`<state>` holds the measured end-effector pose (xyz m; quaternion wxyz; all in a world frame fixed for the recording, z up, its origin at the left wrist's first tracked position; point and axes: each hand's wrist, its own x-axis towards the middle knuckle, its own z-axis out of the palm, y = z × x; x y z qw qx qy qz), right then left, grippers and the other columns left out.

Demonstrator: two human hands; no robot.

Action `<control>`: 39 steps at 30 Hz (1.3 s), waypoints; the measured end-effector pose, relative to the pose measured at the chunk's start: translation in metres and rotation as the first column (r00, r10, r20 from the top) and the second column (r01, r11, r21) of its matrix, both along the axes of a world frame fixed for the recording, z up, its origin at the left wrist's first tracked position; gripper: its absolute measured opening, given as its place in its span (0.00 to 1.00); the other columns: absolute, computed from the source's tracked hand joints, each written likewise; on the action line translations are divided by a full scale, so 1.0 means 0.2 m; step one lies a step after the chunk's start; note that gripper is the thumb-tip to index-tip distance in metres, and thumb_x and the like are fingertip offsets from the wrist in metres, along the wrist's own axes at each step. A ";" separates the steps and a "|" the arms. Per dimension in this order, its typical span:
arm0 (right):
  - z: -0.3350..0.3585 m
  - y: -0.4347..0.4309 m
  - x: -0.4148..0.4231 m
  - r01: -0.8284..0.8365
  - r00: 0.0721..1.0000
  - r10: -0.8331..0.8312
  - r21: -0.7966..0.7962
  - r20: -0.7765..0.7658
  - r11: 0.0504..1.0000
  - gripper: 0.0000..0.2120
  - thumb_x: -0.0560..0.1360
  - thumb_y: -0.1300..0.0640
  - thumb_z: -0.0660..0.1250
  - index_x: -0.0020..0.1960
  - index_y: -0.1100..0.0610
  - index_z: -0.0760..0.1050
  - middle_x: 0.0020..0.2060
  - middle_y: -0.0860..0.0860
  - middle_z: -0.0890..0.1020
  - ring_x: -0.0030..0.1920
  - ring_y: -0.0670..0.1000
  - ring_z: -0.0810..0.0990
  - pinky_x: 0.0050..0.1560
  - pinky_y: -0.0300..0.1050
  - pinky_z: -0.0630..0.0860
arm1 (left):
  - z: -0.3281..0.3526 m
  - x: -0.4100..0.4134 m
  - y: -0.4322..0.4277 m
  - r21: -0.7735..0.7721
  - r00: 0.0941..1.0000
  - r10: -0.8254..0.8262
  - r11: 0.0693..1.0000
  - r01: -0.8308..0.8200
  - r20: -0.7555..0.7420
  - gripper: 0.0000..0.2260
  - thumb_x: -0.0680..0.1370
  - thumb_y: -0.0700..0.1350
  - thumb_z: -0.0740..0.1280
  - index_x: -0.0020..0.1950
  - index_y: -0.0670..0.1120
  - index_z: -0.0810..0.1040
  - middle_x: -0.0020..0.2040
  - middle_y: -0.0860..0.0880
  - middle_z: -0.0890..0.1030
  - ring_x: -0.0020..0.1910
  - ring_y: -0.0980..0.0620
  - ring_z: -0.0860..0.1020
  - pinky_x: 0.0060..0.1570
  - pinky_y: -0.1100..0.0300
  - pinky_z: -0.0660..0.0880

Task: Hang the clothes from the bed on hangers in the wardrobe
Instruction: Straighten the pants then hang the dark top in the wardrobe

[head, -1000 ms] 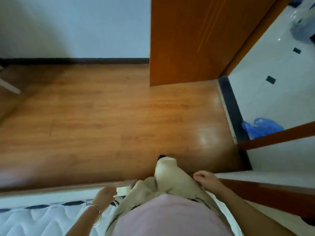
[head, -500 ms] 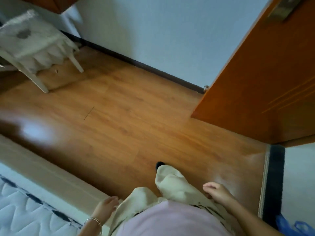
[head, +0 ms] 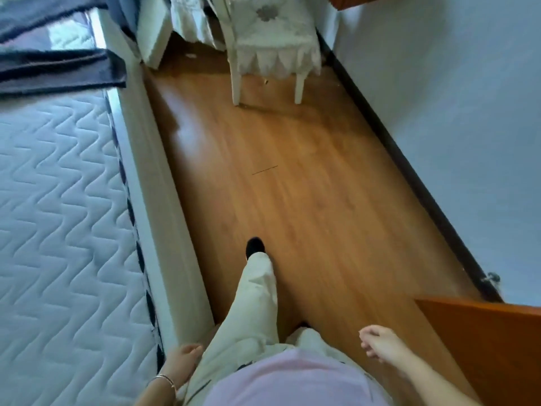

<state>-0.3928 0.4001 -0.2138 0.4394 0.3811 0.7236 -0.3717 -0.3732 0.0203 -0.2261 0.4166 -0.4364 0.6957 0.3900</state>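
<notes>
Currently both hands are empty. Left hand [head: 183, 358] hangs at the thigh, fingers loosely curled, holding nothing; thin bracelet [head: 164, 378] on the wrist. Right hand [head: 377, 344] is out to the side over the floor, fingers also loosely curled, nothing in it. Between them a cream trouser leg [head: 257, 294] reaches forward, dark-toed foot [head: 254, 246] on the wooden floor [head: 307, 186]. Bed [head: 58, 215] runs along the person's left, quilted mattress bare beside the left hand. The clothes [head: 58, 68] are dark fabric lying across the far end of the bed, well apart from both hands, one corner hanging over the bed edge. White chair [head: 272, 45] with a frilled cover stands beyond, near the wall [head: 468, 112]; orange door [head: 483, 347] at lower right.

Step, my read: approach, walking along the bed toward the clothes, no pickup begun. Next move calls for closing the gap to the far end, then reaching with the left hand, on the bed side, to lift one garment without dragging the rest.

Hard to tell: how many garments and what kind, since the pile is blurred and cut off by the top-left frame edge. Wardrobe and hangers are not in view. Strip of orange wood [head: 347, 0] at the top edge could be furniture; cannot say.
</notes>
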 end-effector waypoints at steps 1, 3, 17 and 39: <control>-0.02 -0.02 -0.16 -0.015 0.999 0.015 0.014 -0.028 1.000 0.10 0.78 0.60 0.59 0.53 0.64 0.75 0.35 0.52 0.76 0.31 0.48 0.72 0.21 0.29 0.65 | -0.04 -0.04 -0.04 -0.001 0.999 0.016 1.000 -0.016 0.044 0.08 0.78 0.36 0.61 0.46 0.36 0.80 0.50 0.37 0.81 0.44 0.45 0.75 0.41 0.65 0.72; -0.03 -0.11 -0.46 -0.032 0.995 0.035 0.038 -0.096 0.999 0.10 0.78 0.59 0.59 0.54 0.61 0.76 0.36 0.51 0.78 0.34 0.49 0.75 0.27 0.34 0.67 | -0.08 -0.18 -0.11 -0.018 0.997 0.038 0.999 -0.037 0.071 0.11 0.78 0.33 0.59 0.56 0.31 0.77 0.65 0.33 0.72 0.62 0.41 0.71 0.47 0.71 0.72; 0.07 -0.67 -1.85 -0.247 0.953 0.242 -0.003 -0.181 0.969 0.07 0.78 0.60 0.59 0.53 0.61 0.74 0.42 0.56 0.78 0.39 0.50 0.75 0.27 0.32 0.70 | 0.08 -1.56 -0.47 0.136 0.879 0.358 0.934 -0.331 -0.314 0.06 0.80 0.43 0.59 0.52 0.46 0.74 0.49 0.47 0.78 0.50 0.49 0.76 0.52 0.56 0.71; 0.21 -2.01 -4.30 -0.577 0.757 0.507 -0.057 -0.413 0.815 0.06 0.79 0.57 0.58 0.50 0.52 0.74 0.42 0.50 0.80 0.42 0.47 0.78 0.45 0.42 0.73 | 0.17 -3.13 -1.23 0.224 0.595 0.762 0.646 -0.730 -0.256 0.07 0.79 0.44 0.60 0.54 0.45 0.75 0.50 0.47 0.79 0.52 0.47 0.77 0.55 0.53 0.71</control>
